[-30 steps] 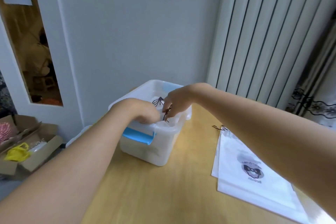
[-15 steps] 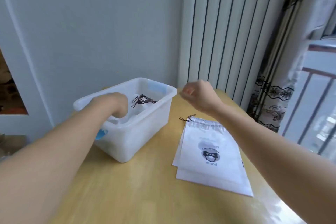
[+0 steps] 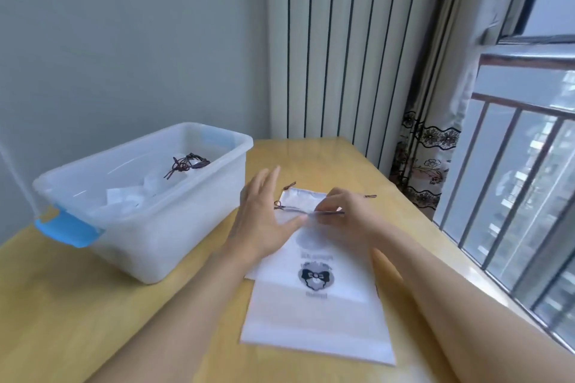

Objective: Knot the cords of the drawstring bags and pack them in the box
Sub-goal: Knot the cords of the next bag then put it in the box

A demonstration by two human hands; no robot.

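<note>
Leaving the box [image 3: 193,214], the left hand [image 3: 264,221] spreads flat; the right hand [image 3: 345,214] now pinches the top bag [image 3: 317,305].

Light wooden table [image 3: 311,149], pushed against the wall and a window side. On its left part sits a translucent plastic box [image 3: 174,224] with blue latches. Just right of the box lies a flat stack of white drawstring bags [image 3: 317,320], printed side up, dark cords at the far end.
</note>
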